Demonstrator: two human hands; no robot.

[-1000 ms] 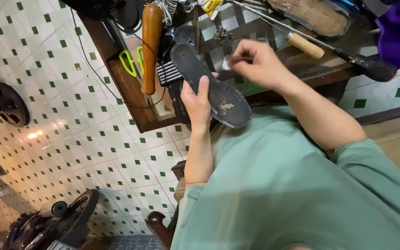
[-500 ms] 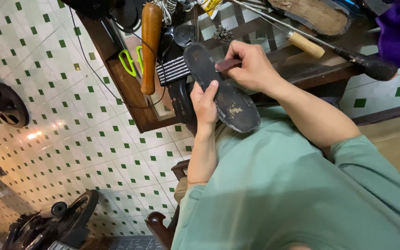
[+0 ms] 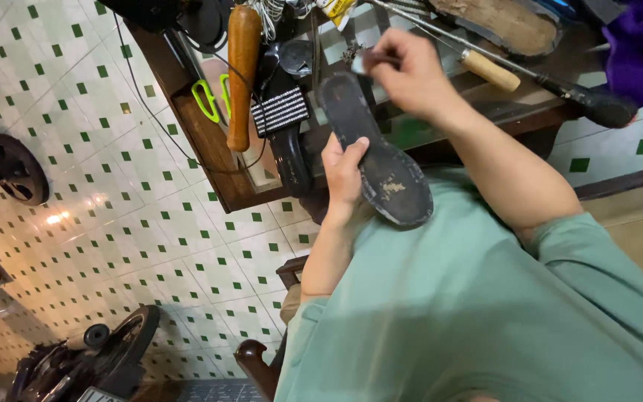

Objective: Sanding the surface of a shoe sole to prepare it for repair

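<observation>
Black sole (image 3: 377,156) sits pinched in left hand (image 3: 342,173), above lap, by tabletop (image 3: 210,141). Right hand (image 3: 409,71) clenched on small brush (image 3: 362,63) at sole's tip. Thin grip w/ thumb only: sole could twist or slip.

I have one view only, from the head camera: it looks steeply down over my chest, close to my hands, facing the tabletop (image 3: 210,149) edge and the tiled floor (image 3: 98,223) beyond.
</observation>
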